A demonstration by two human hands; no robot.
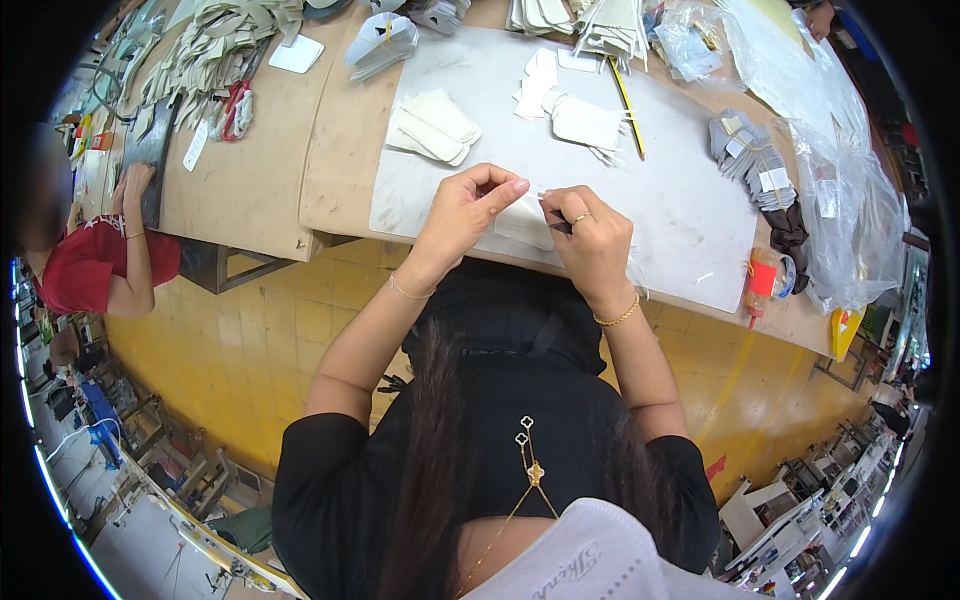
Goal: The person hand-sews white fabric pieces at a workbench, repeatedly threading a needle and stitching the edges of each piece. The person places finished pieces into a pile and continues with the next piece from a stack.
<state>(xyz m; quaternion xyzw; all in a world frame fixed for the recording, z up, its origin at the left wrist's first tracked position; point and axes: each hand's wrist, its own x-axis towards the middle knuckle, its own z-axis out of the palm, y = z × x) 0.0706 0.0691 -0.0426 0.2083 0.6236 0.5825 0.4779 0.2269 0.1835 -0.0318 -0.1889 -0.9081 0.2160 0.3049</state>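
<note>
My left hand (468, 210) is closed in a pinch over the front edge of the grey-white work sheet (660, 215), its thumb against the bent forefinger. A short gap away, my right hand (590, 240) is pinched too, fingers curled inward. Whatever either holds is too small or hidden to make out. Beneath and between them lies a pale flat cut piece (522, 222), partly covered by the right hand. Beyond my left hand is a small stack of cream cut pieces (436, 124). Farther right, another cream stack (588, 124) has loose thread ends beside a yellow-and-black pencil (627, 108).
Grey bundled pieces (752, 158) and a clear plastic bag (845, 215) sit at the right. A bottle with an orange-red label (761, 278) stands near the table's front edge. At left, a co-worker in a red shirt (95, 270) works beside heaped cream pieces (215, 50).
</note>
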